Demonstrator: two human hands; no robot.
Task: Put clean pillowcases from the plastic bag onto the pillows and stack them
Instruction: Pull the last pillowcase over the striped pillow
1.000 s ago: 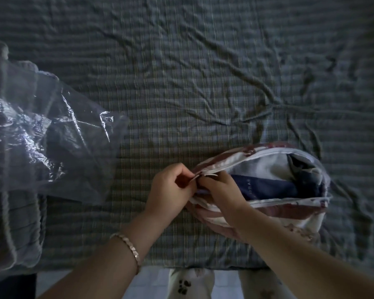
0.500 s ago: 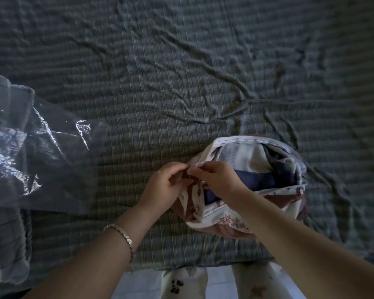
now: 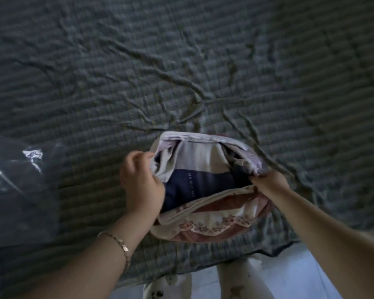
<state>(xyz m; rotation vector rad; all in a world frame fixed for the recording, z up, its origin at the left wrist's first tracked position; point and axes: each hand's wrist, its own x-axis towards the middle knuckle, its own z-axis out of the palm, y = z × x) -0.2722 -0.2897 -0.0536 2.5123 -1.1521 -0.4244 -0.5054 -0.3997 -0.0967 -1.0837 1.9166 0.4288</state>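
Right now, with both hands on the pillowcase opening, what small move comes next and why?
Probably pull the floral pillowcase edges on over the striped pillow. The left hand and right hand hold the opening spread, and much of the pillow's end shows uncovered.

Dim light, a wrinkled grey-green checked bedsheet [image 3: 203,61] over the bed, pale tiled floor [image 3: 289,277] below.

Pillow [image 3: 194,182] inside pillowcase [image 3: 212,225] on bed [image 3: 181,61]; plastic bag [image 3: 20,186] apparently left, well apart.
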